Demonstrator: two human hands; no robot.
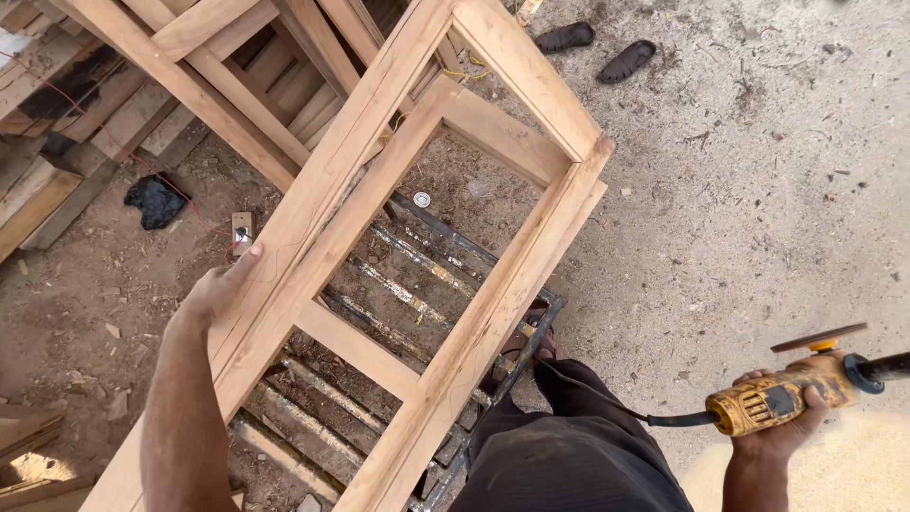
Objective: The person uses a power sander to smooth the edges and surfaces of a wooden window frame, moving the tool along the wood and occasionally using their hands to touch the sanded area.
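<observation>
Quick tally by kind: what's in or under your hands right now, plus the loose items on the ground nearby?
Wooden frame: 1
Angle grinder: 1
Metal rack: 1
Dark sandals: 2
Black cloth: 1
Total: 6

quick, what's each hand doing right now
left hand: open, resting on the outer rail of the wooden frame.
right hand: closed around the yellow grinder, away from the frame.
</observation>
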